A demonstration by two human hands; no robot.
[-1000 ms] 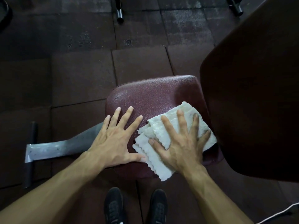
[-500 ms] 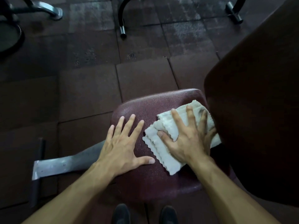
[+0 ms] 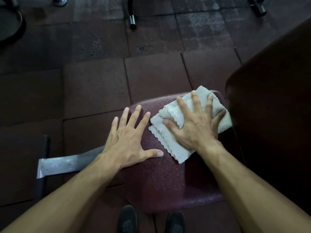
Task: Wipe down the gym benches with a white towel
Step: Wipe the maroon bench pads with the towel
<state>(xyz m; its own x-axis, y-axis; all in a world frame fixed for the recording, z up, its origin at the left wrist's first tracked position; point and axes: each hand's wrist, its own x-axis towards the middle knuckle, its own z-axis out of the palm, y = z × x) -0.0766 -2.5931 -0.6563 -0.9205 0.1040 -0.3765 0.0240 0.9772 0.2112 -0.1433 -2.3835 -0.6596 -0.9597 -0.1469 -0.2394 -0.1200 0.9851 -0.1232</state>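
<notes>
A dark red padded bench seat (image 3: 168, 180) fills the lower middle of the head view. A folded white towel (image 3: 170, 143) with wavy edges lies on the seat's far right part. My right hand (image 3: 195, 126) presses flat on the towel, fingers spread, reaching toward the seat's far edge. My left hand (image 3: 129, 140) lies flat on the bare seat just left of the towel, fingers apart and holding nothing. The bench's raised backrest (image 3: 272, 115) looms dark on the right, close to the towel.
A grey metal bench foot (image 3: 58, 165) sticks out left of the seat over dark rubber floor tiles (image 3: 94, 91). Metal tube legs (image 3: 132, 19) of other equipment stand at the top. My black shoes (image 3: 127, 219) show below the seat.
My right hand has slid the towel away from me along the seat toward its far edge. My left hand has stayed flat on the seat.
</notes>
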